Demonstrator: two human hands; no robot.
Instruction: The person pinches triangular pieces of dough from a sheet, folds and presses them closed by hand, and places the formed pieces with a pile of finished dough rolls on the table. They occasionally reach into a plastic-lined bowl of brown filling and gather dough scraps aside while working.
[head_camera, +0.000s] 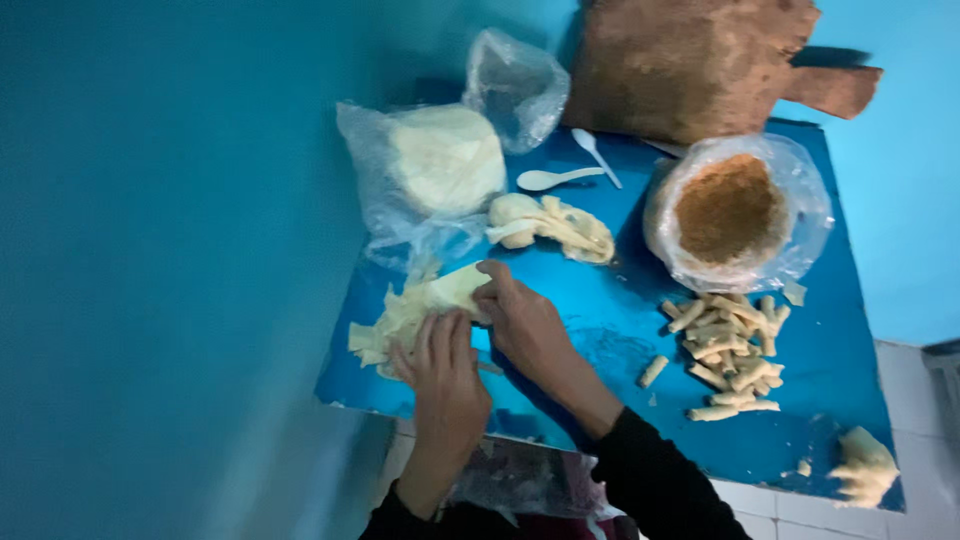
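My left hand (443, 372) rests on a stack of thin pale dough sheets (400, 318) at the near left corner of the blue board (600, 310). My right hand (525, 322) reaches across beside it, and its fingertips pinch the edge of the top dough sheet (455, 288). Both wrists come out of black sleeves. A lump of crumpled pale dough (550, 225) lies just beyond the hands.
A pile of small rolled dough sticks (728, 352) lies at the right, with one stray roll (653, 371). An open plastic bag of brown crumbs (735, 210), a bagged pale block (440, 160), two white spoons (560, 178), a wooden board (700, 65) and a dough scrap (865, 465) stand around.
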